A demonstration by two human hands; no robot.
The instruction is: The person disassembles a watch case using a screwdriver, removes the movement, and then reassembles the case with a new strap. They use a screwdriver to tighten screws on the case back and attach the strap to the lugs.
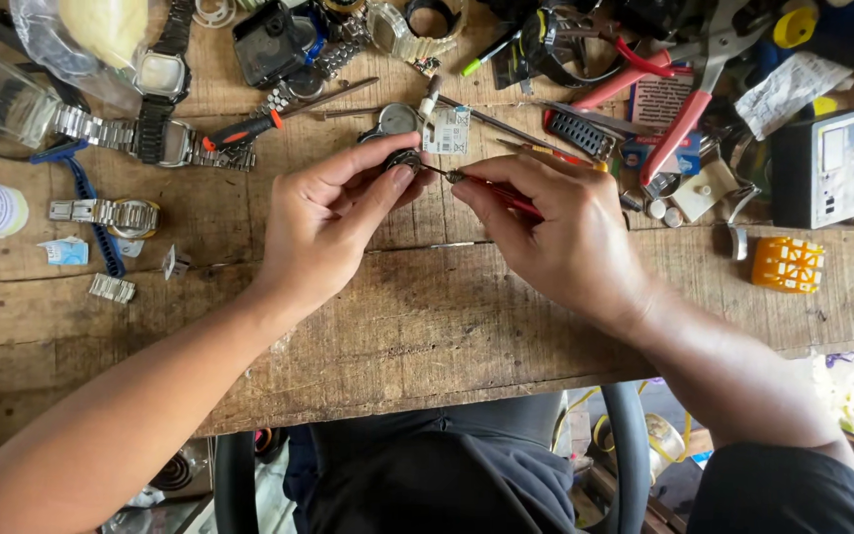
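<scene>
Fingers of left hand (pixel 323 222) pinch watch case (pixel 405 160) — right hand (pixel 560 232) (closed) grips screwdriver (pixel 491 188).

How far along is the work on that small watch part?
Looks mid-job. Done: the round watch part is off the bench in the left hand. In hand: the right hand sets a red-handled screwdriver tip against it. Left: it remains loose, with no strap attached.

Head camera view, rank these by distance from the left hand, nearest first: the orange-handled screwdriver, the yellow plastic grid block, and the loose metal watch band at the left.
From the left hand:
1. Orange-handled screwdriver, just above and left of the hand.
2. Loose metal watch band, out to the left on the wooden bench.
3. Yellow plastic grid block, far right, beyond the right hand.
</scene>
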